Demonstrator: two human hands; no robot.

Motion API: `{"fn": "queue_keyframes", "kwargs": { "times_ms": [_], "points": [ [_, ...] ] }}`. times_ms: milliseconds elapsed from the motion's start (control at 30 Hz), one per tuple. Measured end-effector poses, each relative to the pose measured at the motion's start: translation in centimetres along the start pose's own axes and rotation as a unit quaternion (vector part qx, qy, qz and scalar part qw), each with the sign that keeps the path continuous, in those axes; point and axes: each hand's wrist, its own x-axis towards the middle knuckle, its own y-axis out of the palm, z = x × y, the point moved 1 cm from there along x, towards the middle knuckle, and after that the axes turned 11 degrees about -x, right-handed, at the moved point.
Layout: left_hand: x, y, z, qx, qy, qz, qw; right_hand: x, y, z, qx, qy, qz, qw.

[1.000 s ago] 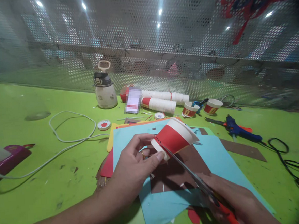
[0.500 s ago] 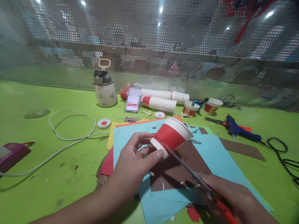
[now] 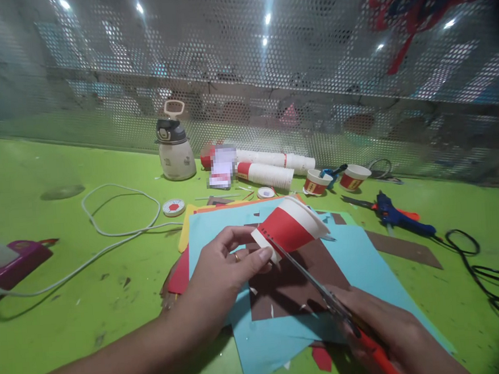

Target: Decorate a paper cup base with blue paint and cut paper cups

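Tilted on its side, a red and white paper cup (image 3: 288,225) is gripped near its base by my left hand (image 3: 233,262), thumb below and fingers behind. My right hand (image 3: 378,320) is wrapped round the red handles of a pair of scissors (image 3: 309,277). The scissor blades meet the cup's wall along the lower edge of the red band, close to my left thumb. The cup's rim looks bent out of round. Under both hands lie a brown paper sheet (image 3: 291,292) and light blue paper (image 3: 260,346), with small white scraps on them.
Behind the papers stand a water bottle (image 3: 176,155), a phone (image 3: 222,166), stacked paper cups (image 3: 268,175) and two short cups, one of them (image 3: 355,178). A blue glue gun (image 3: 399,213) with a black cord lies right. A white cable and purple power strip (image 3: 17,260) lie left.
The cup's rim has been squeezed into a more pointed shape on its right side. The scissors have shifted very slightly left along the cup.
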Motion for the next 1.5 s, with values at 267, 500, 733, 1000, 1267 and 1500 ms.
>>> {"fn": "queue_keyframes", "kwargs": {
  "times_ms": [267, 500, 733, 1000, 1267, 1500],
  "points": [
    [0.0, -0.2, 0.3, -0.006, 0.002, 0.018, 1.0, -0.5, 0.5, -0.1, 0.007, 0.019, 0.017, 1.0],
    [-0.1, 0.1, 0.3, -0.02, -0.005, -0.008, 1.0, -0.6, 0.3, 0.0, -0.021, 0.016, 0.034, 0.999],
    [-0.3, 0.4, -0.2, -0.044, -0.023, 0.007, 0.999, -0.5, 0.2, 0.1, -0.025, 0.016, 0.033, 0.999],
    [0.1, -0.1, 0.1, -0.011, 0.003, -0.008, 1.0, -0.4, 0.2, -0.2, 0.0, 0.027, 0.054, 0.998],
    [-0.2, 0.2, 0.1, -0.014, -0.006, 0.005, 1.0, -0.8, 0.3, -0.4, -0.019, 0.042, 0.018, 0.999],
    [-0.5, 0.5, -0.4, -0.008, -0.012, -0.005, 1.0, -1.1, 0.7, -0.6, -0.029, 0.04, 0.02, 0.999]
  ]
}}
